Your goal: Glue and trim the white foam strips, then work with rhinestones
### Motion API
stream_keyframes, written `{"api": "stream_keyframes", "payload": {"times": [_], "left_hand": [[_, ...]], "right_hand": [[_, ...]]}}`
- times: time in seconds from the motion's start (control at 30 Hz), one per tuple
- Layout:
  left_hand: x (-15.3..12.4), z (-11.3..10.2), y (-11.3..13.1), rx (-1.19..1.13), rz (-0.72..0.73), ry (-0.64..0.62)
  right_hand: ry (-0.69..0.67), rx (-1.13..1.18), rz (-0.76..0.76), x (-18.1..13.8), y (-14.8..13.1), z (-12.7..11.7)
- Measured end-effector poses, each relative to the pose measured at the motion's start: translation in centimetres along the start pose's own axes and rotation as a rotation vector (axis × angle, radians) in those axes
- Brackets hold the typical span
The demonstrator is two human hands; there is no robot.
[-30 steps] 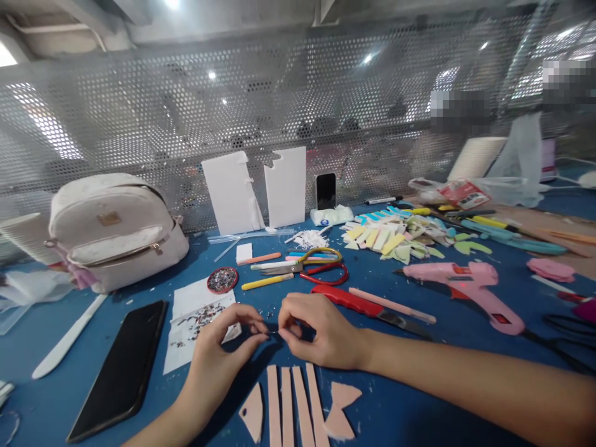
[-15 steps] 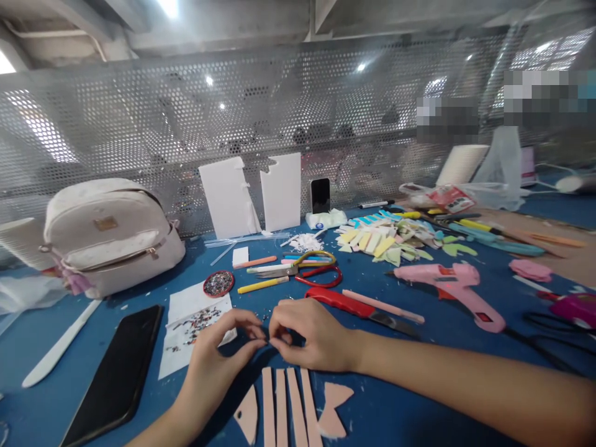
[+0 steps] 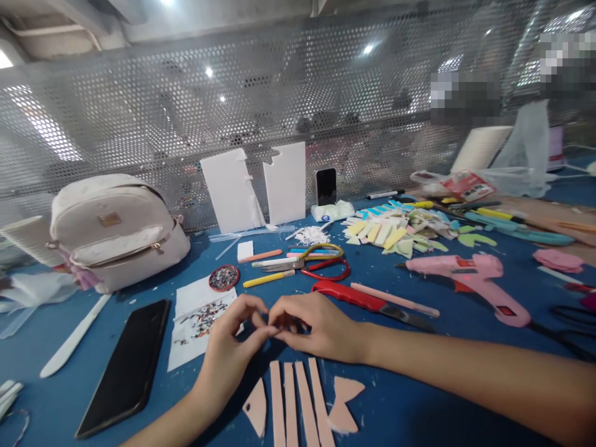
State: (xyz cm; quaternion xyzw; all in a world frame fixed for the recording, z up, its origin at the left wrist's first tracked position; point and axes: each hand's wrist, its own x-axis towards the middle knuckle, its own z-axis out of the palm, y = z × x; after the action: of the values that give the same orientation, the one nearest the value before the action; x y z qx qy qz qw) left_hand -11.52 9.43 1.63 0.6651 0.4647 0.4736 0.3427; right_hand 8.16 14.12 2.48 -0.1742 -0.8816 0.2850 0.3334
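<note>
My left hand [image 3: 235,347] and my right hand [image 3: 316,326] meet fingertip to fingertip low over the blue table [image 3: 410,397]. Both pinch something tiny between thumb and forefinger; I cannot make out what it is. Just below the hands lie several pink foam strips [image 3: 298,403] and cut pink foam shapes [image 3: 342,403]. Left of my left hand a white paper [image 3: 198,320] carries scattered sequins, with a small round dish of sequins [image 3: 224,277] behind it.
A black phone [image 3: 125,366] lies at the front left beside a white knife-shaped tool [image 3: 72,338]. A red craft knife [image 3: 367,303], scissors [image 3: 316,264], a pink glue gun [image 3: 470,276], foam scraps [image 3: 395,230] and a white backpack [image 3: 114,230] crowd the table. Perforated mesh panel behind.
The two hands have drawn closer, their fingertips now touching, and shifted slightly. The view has swayed a little.
</note>
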Motion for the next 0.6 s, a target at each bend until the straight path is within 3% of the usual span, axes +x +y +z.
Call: {"api": "stream_keyframes", "payload": {"times": [0.23,0.4,0.6], "left_hand": [[0.1,-0.3,-0.2,0.042,0.021,0.006],[-0.4,-1.1,-0.2,0.107,0.051,-0.015],[-0.6,-0.8,0.2,0.399,0.383,-0.229]], "right_hand": [[0.080,0.055,0.035,0.2,-0.1,-0.1],[0.276,0.210,0.173,0.2,-0.2,-0.4],[0.456,0.483,0.273,0.7,1.1,-0.3]]}}
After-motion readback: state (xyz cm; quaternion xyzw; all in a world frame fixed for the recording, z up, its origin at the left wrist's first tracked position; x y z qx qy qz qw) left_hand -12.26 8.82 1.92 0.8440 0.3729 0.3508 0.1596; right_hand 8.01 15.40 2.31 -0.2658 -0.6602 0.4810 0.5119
